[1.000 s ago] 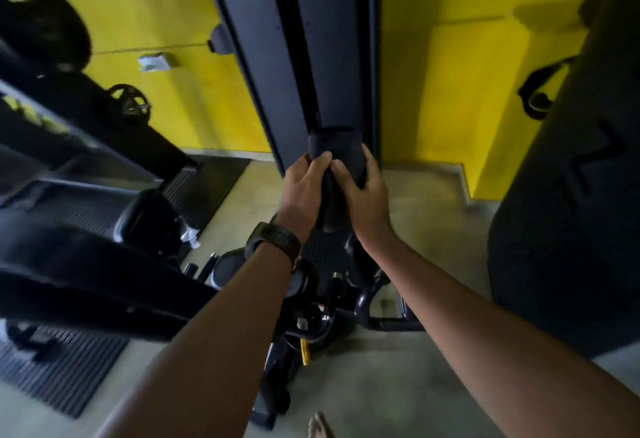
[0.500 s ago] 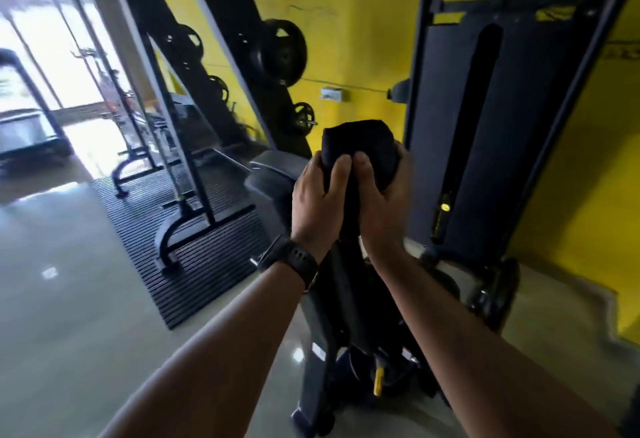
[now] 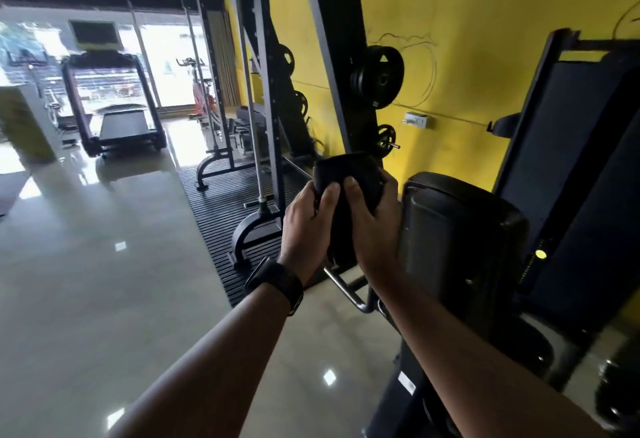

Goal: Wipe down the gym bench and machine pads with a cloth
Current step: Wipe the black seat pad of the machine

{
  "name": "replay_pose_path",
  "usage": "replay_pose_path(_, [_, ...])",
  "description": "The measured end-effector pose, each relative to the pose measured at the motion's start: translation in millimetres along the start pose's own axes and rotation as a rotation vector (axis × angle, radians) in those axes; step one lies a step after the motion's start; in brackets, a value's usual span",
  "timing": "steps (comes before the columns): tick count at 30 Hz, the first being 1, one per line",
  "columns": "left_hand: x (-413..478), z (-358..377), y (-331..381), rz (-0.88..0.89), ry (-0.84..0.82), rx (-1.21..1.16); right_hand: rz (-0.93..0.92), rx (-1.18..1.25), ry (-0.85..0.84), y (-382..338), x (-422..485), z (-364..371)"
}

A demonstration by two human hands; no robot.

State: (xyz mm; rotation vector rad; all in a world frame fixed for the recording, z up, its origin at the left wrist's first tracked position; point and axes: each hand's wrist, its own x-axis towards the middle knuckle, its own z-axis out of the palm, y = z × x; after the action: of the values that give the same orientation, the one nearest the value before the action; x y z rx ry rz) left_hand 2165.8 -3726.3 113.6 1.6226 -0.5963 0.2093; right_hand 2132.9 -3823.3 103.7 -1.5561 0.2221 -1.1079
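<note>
Both hands are raised in front of the person, wrapped round a black cloth (image 3: 348, 174) bunched into a wad. The left hand (image 3: 306, 226), with a watch (image 3: 277, 283) on its wrist, has its grip clamped on the cloth's left side, thumb across the front. The right hand (image 3: 372, 223) clamps the right side likewise. The wad hangs in the air just beside the upper left corner of the machine's upright black pad (image 3: 457, 240); I cannot tell whether it touches. Behind stand a rack (image 3: 263, 91) on a ribbed mat (image 3: 218, 202), plates (image 3: 379, 76) by the yellow wall (image 3: 467, 22), and a treadmill (image 3: 114, 105) farther off.
</note>
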Motion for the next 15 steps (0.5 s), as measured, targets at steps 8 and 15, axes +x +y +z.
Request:
replay_pose_path(8, [86, -44, -65, -0.016, 0.086, 0.001, -0.028, -0.016, -0.064, 44, 47, 102])
replay_pose_path(15, [220, -40, -131, -0.006, 0.080, 0.007, 0.047, 0.104, -0.044, 111, 145, 189])
